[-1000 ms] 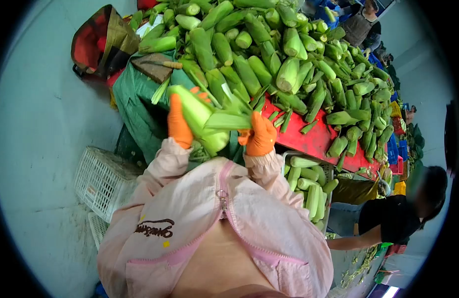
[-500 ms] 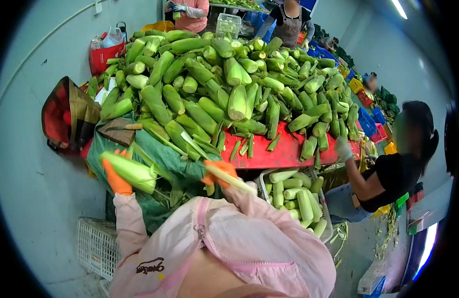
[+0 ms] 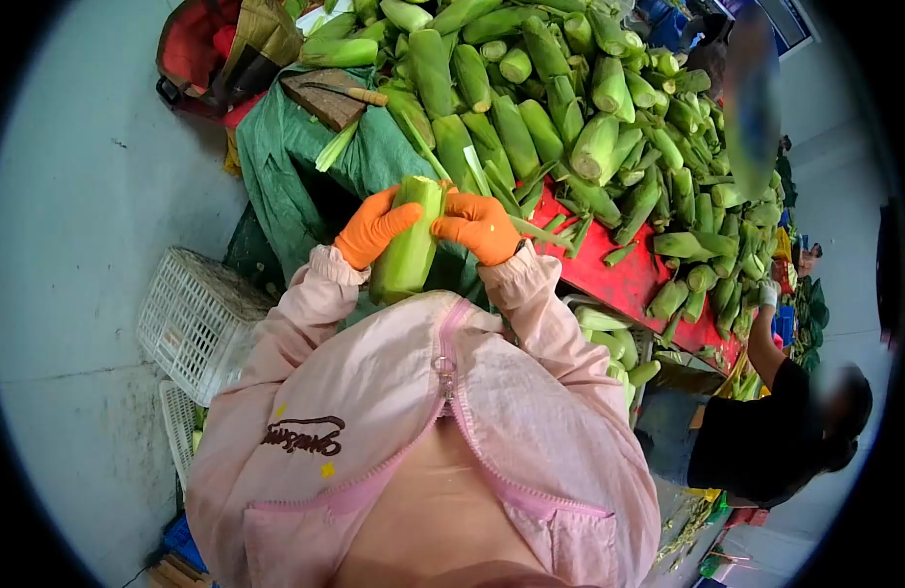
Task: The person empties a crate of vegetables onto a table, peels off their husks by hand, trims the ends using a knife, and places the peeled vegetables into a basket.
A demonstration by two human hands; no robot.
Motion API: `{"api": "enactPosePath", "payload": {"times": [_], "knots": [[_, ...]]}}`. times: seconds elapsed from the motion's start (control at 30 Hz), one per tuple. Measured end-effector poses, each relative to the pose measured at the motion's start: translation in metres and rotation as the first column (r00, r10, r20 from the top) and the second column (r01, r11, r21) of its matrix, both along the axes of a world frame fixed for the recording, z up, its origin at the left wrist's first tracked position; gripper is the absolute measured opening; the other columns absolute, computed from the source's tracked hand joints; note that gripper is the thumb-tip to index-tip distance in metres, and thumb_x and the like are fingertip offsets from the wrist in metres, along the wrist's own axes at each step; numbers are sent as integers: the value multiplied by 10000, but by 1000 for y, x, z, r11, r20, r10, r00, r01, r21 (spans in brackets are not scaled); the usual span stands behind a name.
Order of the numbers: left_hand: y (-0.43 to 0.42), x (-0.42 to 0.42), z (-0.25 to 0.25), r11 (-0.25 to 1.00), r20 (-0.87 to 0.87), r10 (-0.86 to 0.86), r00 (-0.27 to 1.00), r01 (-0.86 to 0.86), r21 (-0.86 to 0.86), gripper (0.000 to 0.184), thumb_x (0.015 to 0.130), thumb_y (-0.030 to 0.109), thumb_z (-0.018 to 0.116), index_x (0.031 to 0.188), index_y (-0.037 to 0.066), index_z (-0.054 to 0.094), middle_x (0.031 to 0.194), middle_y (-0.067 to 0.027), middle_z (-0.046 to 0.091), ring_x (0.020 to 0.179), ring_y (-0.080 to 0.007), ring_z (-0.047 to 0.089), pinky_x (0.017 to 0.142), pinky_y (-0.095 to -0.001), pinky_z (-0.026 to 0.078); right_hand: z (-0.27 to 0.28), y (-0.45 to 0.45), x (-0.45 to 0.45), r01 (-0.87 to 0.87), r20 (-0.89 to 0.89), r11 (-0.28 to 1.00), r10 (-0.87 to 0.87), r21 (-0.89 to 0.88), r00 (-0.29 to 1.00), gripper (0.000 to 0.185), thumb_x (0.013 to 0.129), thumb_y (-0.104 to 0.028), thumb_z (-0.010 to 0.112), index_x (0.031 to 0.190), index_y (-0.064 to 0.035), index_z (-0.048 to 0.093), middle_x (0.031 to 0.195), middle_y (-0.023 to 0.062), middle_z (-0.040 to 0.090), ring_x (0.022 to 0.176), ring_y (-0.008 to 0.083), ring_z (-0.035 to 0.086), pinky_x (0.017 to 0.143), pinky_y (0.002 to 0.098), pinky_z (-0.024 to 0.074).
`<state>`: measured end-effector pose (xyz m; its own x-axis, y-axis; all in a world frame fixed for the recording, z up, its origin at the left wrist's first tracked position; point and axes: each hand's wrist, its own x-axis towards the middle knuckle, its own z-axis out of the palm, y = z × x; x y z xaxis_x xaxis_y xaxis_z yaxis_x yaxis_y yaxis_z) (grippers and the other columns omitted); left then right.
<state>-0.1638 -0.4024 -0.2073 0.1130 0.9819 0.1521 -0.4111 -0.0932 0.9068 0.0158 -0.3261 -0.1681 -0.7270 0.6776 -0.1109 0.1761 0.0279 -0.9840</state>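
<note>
An ear of corn (image 3: 411, 245) in pale green husk stands nearly upright in front of my chest. My left hand (image 3: 376, 229), in an orange glove, is wrapped round its left side. On the right side, my right hand (image 3: 478, 225), also gloved in orange, has its fingers pressed to the upper part of the ear. A strip of husk (image 3: 540, 233) sticks out to the right beyond that hand. Just past both hands lies a heap of unpeeled corn (image 3: 491, 147) on a red table (image 3: 614, 269).
A knife (image 3: 359, 94) rests on a wooden block (image 3: 320, 98) over green cloth (image 3: 276, 147). White crates (image 3: 193, 323) stand at the left. Peeled ears (image 3: 614, 345) lie in a crate at the right, near a co-worker in black (image 3: 746, 436). A red bag (image 3: 190, 54) is upper left.
The ear has come back from the left to in front of my chest, and my right hand has moved onto it. Loose husk around it is reduced. The co-worker's arm now reaches toward the heap.
</note>
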Motion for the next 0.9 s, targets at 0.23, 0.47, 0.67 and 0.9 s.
{"api": "enactPosePath", "payload": {"times": [0.23,0.47,0.67,0.9], "knots": [[-1,2,-20,991,-2,-23,1000,22,-134,539,924,410,614,1281,15,530,1105,-30,613,947,-109,568,845,-263,460,-38,5,5,152,-53,985,-156,-79,986,145,761,-107,601,691,20,600,639,52,594,561,130,515,812,296,471],[2,27,-43,897,-298,391,871,-433,-92,498,959,402,563,1217,-24,575,1058,-51,643,963,-117,569,872,-248,450,-50,3,13,393,-57,833,-448,-388,892,130,742,-118,626,680,-34,549,618,67,565,525,162,550,469,292,481],[-2,48,-35,887,-66,459,886,-462,-29,562,944,338,605,1381,31,430,1220,-58,580,1039,-130,539,923,-269,424,-60,-5,7,316,-178,815,-446,-486,877,136,753,-142,607,736,-11,574,691,77,581,526,170,536,491,287,490],[-8,29,-51,931,20,362,932,-360,-54,595,855,230,724,1353,36,463,1205,-70,598,1064,-152,565,930,-298,445,-60,-11,3,177,-273,831,-363,-527,891,266,788,-164,631,949,48,636,782,78,610,572,177,576,512,287,499]]}}
